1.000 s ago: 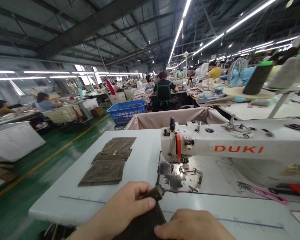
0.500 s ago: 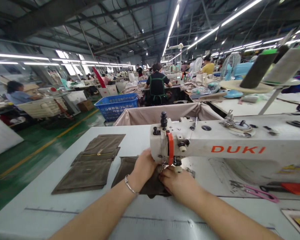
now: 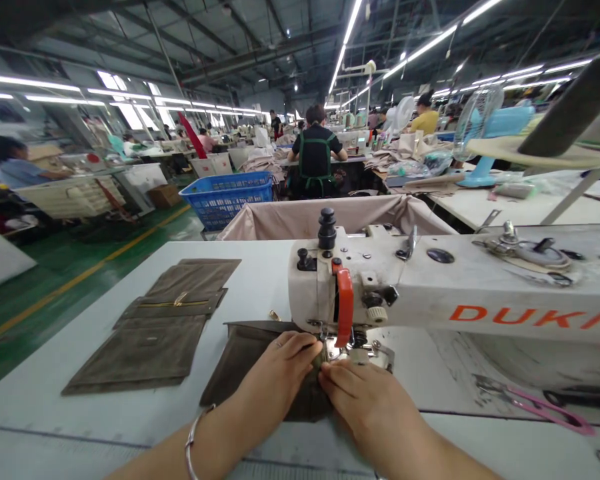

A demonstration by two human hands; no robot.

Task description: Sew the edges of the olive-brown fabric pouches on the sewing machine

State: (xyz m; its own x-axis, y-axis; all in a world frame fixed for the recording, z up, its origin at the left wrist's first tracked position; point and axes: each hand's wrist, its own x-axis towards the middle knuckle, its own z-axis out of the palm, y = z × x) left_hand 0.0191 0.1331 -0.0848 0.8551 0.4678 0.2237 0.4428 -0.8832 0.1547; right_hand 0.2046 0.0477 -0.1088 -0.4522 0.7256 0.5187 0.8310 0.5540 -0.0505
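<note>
Pale tabletop (image 3: 260, 267) carries a white, orange-lettered sewing machine (image 3: 415, 287); at its needle end (image 3: 306, 287), my left hand (image 3: 275, 373) and right hand (image 3: 373, 400), both narrowly curled, hold a dark olive-brown fabric piece (image 3: 240, 363).

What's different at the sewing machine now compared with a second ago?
The brown cloth has moved forward, away from the person, and now lies on the table at the needle end of the sewing machine. The left hand and right hand went with it; both are on it, as before. The zippered stack and pink-handled snips stayed put.
</note>
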